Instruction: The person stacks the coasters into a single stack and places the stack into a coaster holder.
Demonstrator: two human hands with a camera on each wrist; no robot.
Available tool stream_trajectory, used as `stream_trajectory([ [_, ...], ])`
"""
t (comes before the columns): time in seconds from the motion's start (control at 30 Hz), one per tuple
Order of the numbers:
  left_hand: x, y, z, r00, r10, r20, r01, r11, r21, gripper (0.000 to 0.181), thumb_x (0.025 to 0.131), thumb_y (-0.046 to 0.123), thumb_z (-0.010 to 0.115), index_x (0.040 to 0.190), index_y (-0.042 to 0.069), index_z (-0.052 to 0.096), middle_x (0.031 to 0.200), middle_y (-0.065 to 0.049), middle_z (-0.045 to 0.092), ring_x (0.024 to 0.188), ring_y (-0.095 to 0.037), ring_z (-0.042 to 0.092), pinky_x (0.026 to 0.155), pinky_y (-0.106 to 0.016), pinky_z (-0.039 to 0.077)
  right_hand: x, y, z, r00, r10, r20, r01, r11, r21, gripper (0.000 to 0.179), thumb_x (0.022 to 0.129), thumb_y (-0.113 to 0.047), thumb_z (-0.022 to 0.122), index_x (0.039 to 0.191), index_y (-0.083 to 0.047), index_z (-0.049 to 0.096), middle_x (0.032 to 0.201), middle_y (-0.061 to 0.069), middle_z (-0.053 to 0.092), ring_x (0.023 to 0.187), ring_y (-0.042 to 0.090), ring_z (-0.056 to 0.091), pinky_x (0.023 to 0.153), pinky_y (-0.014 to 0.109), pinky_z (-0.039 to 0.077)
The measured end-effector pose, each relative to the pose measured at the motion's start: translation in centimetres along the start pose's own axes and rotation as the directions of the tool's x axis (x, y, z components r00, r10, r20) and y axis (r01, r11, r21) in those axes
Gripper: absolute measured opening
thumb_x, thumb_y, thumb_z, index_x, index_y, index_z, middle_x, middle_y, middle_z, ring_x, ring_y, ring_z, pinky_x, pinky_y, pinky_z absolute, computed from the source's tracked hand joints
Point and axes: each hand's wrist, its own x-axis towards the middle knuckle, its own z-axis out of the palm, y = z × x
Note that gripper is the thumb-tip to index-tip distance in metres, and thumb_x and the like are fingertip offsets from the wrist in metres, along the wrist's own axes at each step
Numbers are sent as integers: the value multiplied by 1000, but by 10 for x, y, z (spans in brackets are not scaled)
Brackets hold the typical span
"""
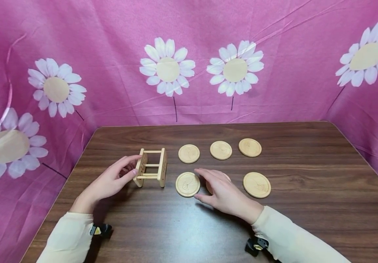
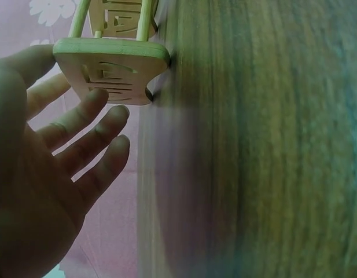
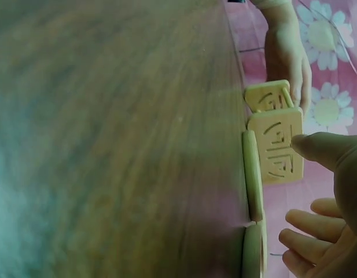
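My left hand (image 1: 111,180) holds the left side panel of a small wooden coaster rack (image 1: 162,166) between thumb and index finger. The other fingers stretch out beside the cut-out panel in the left wrist view. The rack stands upright, with no coasters in its frame. Over the front row of round wooden coasters, my right hand (image 1: 226,195) hovers with its fingers spread. Its thumb and index tips are close to the right edge of the front left coaster (image 1: 187,185). Beneath it the front middle coaster (image 1: 224,176) is mostly hidden.
Three more coasters lie in a back row: left (image 1: 189,153), middle (image 1: 221,150) and right (image 1: 250,147). Another coaster (image 1: 256,185) lies at the front right. A pink cloth (image 1: 202,22) with daisies surrounds the dark wooden table (image 1: 307,175).
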Motion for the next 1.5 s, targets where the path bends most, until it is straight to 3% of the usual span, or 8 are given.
stream_trajectory([
  [0.13,1,0,0,1000,-20,14,20,1000,5,45,108,9,62,152,2,56,123,-10,70,105,-6,61,93,-29,53,1,1,5,1000,-9,-3,9,1000,9,72,88,-29,90,146,1,59,139,18,70,127,37,67,109,55,51],
  [0.3,1,-1,0,999,-27,20,27,1000,-2,45,109,9,61,153,1,56,122,-10,71,105,-7,61,92,-28,53,6,-8,1,995,72,67,-73,997,11,73,88,-27,90,147,1,59,142,19,69,130,40,66,110,56,51],
  [0.47,3,-2,2,1000,-12,15,13,1000,-18,45,109,7,62,152,-1,55,118,-11,72,103,-7,62,91,-27,54,10,-9,0,989,97,114,-95,995,-22,71,90,-27,89,148,0,59,144,17,68,132,37,66,113,54,50],
  [0.63,4,-4,2,1000,-13,19,14,1000,-22,46,108,7,62,153,0,54,118,-12,72,103,-10,63,91,-28,54,12,-4,7,991,64,115,-65,998,1,75,87,-25,91,147,3,58,143,20,69,131,38,66,113,56,49],
  [0.87,3,-5,2,999,-44,24,45,999,-23,46,110,10,61,154,3,54,120,-12,72,104,-12,64,93,-30,54,11,24,36,997,1,82,0,1000,-4,80,87,-37,89,150,0,56,144,20,67,131,37,65,114,54,48],
  [1.1,1,-6,2,998,-53,31,54,998,-35,46,110,11,60,155,3,53,121,-13,72,106,-12,64,94,-30,54,20,0,21,980,75,183,-71,997,-24,77,88,-28,90,148,6,56,148,25,63,137,42,62,118,58,45],
  [1.23,1,-6,3,998,-51,32,53,998,-38,46,110,10,60,155,3,53,121,-14,72,105,-12,64,93,-30,55,22,-3,17,973,87,213,-81,996,-35,77,89,-26,89,149,8,55,150,28,61,140,45,59,120,59,43],
  [1.5,1,-5,3,998,-50,31,51,998,-35,47,110,10,61,155,3,53,121,-14,73,103,-11,64,92,-31,55,23,-1,17,973,76,216,-69,997,-38,77,88,-25,89,148,9,56,150,28,62,141,45,59,119,59,43],
])
